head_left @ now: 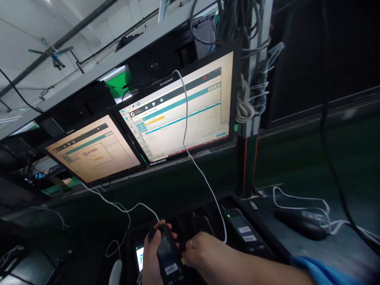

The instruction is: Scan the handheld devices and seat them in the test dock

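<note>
Black phone (167, 253) is sitting upright in the left hand (151, 257), fingers wrapping it, low at the frame bottom. Right hand (204, 251), ringed, is pinching at its side; grip unclear. White cable (190, 154) is running up past two lit monitors (178, 111). Mouse (299, 223) is lying well apart on the right.
</note>
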`<control>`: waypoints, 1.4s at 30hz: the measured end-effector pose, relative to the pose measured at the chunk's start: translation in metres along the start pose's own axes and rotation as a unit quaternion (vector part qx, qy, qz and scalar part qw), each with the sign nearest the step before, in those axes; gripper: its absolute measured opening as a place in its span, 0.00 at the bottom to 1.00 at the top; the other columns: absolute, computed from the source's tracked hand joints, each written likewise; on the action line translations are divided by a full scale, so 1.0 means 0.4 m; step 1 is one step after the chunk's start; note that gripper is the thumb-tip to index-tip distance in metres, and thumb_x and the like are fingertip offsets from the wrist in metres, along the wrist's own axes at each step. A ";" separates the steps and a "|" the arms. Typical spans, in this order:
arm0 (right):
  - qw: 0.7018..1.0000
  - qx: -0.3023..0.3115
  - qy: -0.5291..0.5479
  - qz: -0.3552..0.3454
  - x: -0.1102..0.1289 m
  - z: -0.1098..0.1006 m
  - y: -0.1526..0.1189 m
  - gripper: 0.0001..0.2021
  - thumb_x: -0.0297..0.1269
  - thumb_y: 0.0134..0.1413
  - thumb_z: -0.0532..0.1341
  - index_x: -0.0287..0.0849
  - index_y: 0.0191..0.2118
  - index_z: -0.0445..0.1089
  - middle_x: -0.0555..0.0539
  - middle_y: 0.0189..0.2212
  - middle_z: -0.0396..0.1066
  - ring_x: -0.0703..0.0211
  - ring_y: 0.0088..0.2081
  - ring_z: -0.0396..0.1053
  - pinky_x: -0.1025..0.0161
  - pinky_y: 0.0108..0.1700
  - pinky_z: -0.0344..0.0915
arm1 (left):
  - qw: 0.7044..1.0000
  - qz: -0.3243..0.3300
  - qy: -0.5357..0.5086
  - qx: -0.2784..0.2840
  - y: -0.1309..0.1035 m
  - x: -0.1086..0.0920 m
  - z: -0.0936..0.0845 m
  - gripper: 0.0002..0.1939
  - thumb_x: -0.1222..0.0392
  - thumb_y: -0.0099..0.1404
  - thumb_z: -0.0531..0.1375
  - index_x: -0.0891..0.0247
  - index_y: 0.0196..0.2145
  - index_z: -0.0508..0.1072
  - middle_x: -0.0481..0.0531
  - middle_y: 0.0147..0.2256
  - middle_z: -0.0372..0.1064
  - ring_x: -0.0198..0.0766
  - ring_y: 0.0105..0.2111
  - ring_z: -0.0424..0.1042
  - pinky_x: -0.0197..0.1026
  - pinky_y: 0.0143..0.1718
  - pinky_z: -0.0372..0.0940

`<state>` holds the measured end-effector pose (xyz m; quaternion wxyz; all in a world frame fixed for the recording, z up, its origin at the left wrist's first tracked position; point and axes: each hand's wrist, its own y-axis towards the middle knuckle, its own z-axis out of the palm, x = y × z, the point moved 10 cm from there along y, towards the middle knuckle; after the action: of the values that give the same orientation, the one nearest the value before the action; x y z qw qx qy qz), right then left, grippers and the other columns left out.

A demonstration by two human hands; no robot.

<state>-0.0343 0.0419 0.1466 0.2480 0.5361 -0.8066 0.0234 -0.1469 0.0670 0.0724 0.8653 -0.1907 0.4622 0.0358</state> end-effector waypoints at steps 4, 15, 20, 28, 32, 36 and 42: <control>0.999 -0.023 0.010 -0.020 -0.003 0.001 -0.004 0.08 0.20 0.49 0.55 0.37 0.30 0.70 0.49 0.28 0.72 0.65 0.28 0.67 0.69 0.29 0.58 | 1.000 0.004 0.023 0.008 -0.004 -0.001 0.000 0.21 0.51 0.47 0.72 0.63 0.38 0.78 0.54 0.35 0.77 0.36 0.30 0.74 0.38 0.30 0.72; 0.977 -0.012 -0.141 0.158 -0.164 0.090 0.025 0.19 0.22 0.52 0.55 0.33 0.50 0.71 0.38 0.40 0.74 0.48 0.40 0.71 0.54 0.42 0.67 | 0.976 0.080 0.194 -0.050 0.153 -0.017 -0.082 0.24 0.49 0.49 0.70 0.64 0.41 0.73 0.57 0.38 0.78 0.39 0.38 0.76 0.41 0.42 0.68; 0.963 -0.150 -0.140 0.178 -0.198 0.041 -0.071 0.20 0.21 0.52 0.55 0.38 0.50 0.72 0.39 0.47 0.72 0.48 0.49 0.67 0.50 0.51 0.65 | 0.935 0.157 0.311 -0.072 0.172 -0.018 -0.108 0.23 0.50 0.52 0.68 0.63 0.43 0.73 0.57 0.43 0.75 0.42 0.45 0.72 0.47 0.53 0.62; 0.878 -0.311 -0.159 0.328 -0.358 -0.046 -0.391 0.15 0.33 0.61 0.51 0.38 0.44 0.74 0.38 0.42 0.74 0.48 0.45 0.69 0.49 0.47 0.69 | 0.829 0.355 0.418 -0.112 0.113 -0.083 -0.075 0.29 0.57 0.53 0.66 0.59 0.53 0.68 0.59 0.50 0.71 0.46 0.51 0.68 0.49 0.55 0.61; 0.877 -0.316 -0.147 0.331 -0.347 -0.003 -0.441 0.15 0.34 0.61 0.52 0.40 0.43 0.74 0.38 0.42 0.73 0.47 0.45 0.69 0.49 0.46 0.70 | 0.813 0.358 0.447 -0.100 0.098 -0.113 -0.103 0.25 0.56 0.58 0.62 0.60 0.53 0.69 0.59 0.50 0.71 0.46 0.52 0.68 0.48 0.55 0.61; 0.916 -0.259 -0.127 0.278 -0.271 0.065 -0.376 0.14 0.34 0.61 0.54 0.44 0.47 0.74 0.38 0.48 0.70 0.46 0.50 0.66 0.46 0.48 0.68 | 0.787 0.355 0.479 -0.159 0.062 -0.179 -0.174 0.23 0.53 0.59 0.60 0.59 0.52 0.70 0.57 0.50 0.72 0.46 0.52 0.68 0.50 0.57 0.60; 0.939 -0.136 -0.125 0.292 -0.233 0.145 -0.287 0.15 0.38 0.57 0.60 0.50 0.51 0.73 0.37 0.52 0.68 0.39 0.53 0.63 0.37 0.50 0.63 | 0.765 0.284 0.506 -0.281 0.009 -0.245 -0.322 0.22 0.51 0.59 0.58 0.59 0.51 0.72 0.58 0.50 0.73 0.50 0.52 0.70 0.56 0.57 0.61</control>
<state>0.0727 0.0552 0.0301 0.1978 0.2372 -0.9475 -0.0823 -0.3047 0.0348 0.0867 0.3642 -0.2758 0.8351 0.3065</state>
